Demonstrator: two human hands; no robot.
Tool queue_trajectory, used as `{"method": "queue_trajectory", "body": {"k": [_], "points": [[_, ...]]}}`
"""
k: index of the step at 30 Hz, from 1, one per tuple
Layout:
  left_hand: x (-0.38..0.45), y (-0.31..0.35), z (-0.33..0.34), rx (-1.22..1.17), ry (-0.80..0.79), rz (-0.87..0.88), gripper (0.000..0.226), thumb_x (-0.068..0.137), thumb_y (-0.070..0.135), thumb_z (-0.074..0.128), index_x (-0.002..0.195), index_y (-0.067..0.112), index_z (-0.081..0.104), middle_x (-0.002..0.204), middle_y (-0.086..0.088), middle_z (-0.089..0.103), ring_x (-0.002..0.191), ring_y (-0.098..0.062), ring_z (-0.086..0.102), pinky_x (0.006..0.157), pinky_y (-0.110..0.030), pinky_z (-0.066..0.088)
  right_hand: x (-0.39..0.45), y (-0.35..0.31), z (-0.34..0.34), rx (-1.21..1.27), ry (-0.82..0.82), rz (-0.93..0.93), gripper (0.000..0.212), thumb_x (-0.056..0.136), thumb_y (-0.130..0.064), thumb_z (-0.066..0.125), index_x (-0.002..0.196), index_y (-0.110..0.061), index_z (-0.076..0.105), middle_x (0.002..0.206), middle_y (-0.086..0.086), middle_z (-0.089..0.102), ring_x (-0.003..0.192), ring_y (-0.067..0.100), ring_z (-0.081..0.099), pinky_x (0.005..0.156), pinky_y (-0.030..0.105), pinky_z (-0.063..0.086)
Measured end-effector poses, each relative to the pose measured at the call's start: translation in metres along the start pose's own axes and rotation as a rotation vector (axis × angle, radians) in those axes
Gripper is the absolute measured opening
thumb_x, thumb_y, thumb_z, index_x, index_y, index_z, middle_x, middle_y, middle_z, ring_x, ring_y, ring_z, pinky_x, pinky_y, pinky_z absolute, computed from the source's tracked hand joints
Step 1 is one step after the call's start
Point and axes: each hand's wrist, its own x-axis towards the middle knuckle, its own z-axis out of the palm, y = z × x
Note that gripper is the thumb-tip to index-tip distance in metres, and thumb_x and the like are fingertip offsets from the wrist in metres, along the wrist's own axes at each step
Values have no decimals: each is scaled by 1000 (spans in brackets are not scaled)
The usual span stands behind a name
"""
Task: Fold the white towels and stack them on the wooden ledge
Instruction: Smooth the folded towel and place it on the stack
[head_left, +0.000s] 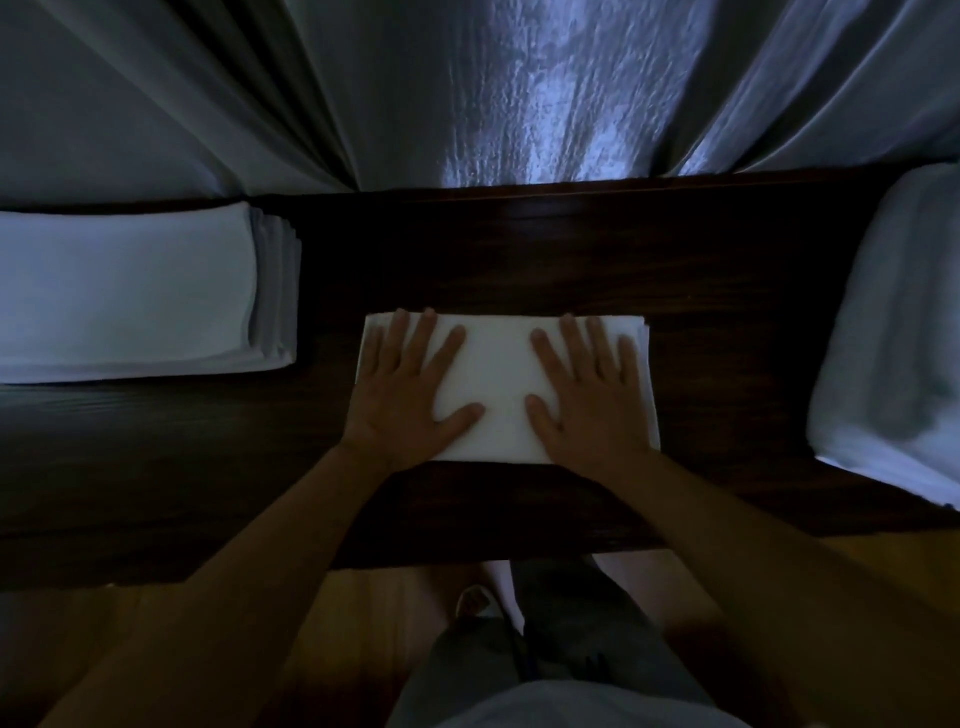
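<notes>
A folded white towel (501, 374) lies flat in the middle of the dark wooden ledge (519, 249). My left hand (410, 389) rests palm down on its left half, fingers spread. On the right half my right hand (589, 395) presses flat the same way. Neither hand grips anything. A stack of several folded white towels (130, 291) sits on the ledge at the left. A loose heap of white towels (893, 338) lies at the right edge.
Grey curtains (467, 88) hang right behind the ledge. Below the ledge's front edge are a wooden floor (384, 613) and my legs (561, 654). The room is dim.
</notes>
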Motion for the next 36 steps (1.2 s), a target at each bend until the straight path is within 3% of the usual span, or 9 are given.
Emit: {"method": "queue_trajectory", "body": {"k": [4, 8, 14, 18, 24, 27, 30, 33, 36], "points": [[-1, -7, 0, -13, 16, 1, 99, 84, 87, 26, 161, 32, -2, 169, -8, -9, 155, -31, -11, 124, -56, 5, -10, 24, -6, -20, -22, 151, 77, 98, -65, 25, 164, -31, 5, 171, 12, 6, 158, 30, 4, 124, 59, 10], [0, -3, -9, 5, -46, -1, 102, 83, 89, 24, 160, 31, -8, 168, -8, -15, 154, -31, -17, 124, -56, 2, -11, 21, -18, 0, -90, 149, 78, 98, -65, 26, 164, -28, 6, 170, 15, 9, 157, 32, 8, 122, 62, 14], [7, -5, -28, 47, -51, 17, 103, 83, 87, 17, 161, 23, -1, 168, -12, -10, 153, -35, -16, 124, -55, -5, 19, 41, -51, -31, -101, 183, 68, 97, -52, 38, 156, -18, 33, 152, 15, 44, 140, 37, 38, 113, 60, 29], [12, -9, -23, 2, -56, -32, 101, 84, 87, 12, 160, 25, -9, 168, -14, -12, 153, -36, -16, 124, -52, -7, 32, 67, -59, 139, -59, 239, 37, 100, -34, 54, 129, -12, 62, 122, 18, 58, 115, 39, 52, 97, 48, 42], [11, -13, -9, 15, 3, -17, 95, 88, 83, 20, 160, 29, -10, 169, -12, -6, 154, -34, -12, 124, -52, -5, 48, 94, -74, 541, -197, 400, 21, 94, -36, 69, 109, -22, 71, 105, 4, 68, 98, 25, 67, 83, 34, 54], [12, -13, -9, 22, 7, -15, 95, 88, 84, 19, 160, 28, -9, 169, -13, -6, 154, -34, -12, 124, -52, -5, 34, 87, -69, 305, -46, 365, 36, 95, -33, 66, 126, -14, 65, 122, 18, 59, 111, 37, 58, 92, 42, 50], [12, -11, -10, 35, 1, -18, 98, 86, 84, 20, 160, 26, -9, 168, -15, -10, 153, -36, -15, 124, -52, -8, 14, 53, -57, 136, 77, 78, 49, 94, -28, 61, 138, -6, 57, 139, 27, 52, 126, 46, 51, 105, 58, 43], [13, -7, -12, 68, -9, 10, 103, 85, 83, 24, 161, 21, -8, 167, -17, -14, 152, -38, -17, 123, -57, -5, 11, 11, -36, 70, 4, -140, 64, 96, -40, 51, 152, -9, 43, 162, 24, 30, 151, 43, 24, 122, 62, 19], [16, -8, -13, 111, -42, 114, 100, 87, 82, 20, 161, 19, -5, 168, -14, -8, 153, -37, -14, 123, -59, -1, 15, -4, -21, 38, -84, -60, 72, 100, -54, 34, 162, -20, 20, 170, 16, 11, 157, 37, 4, 122, 65, 5]]}}
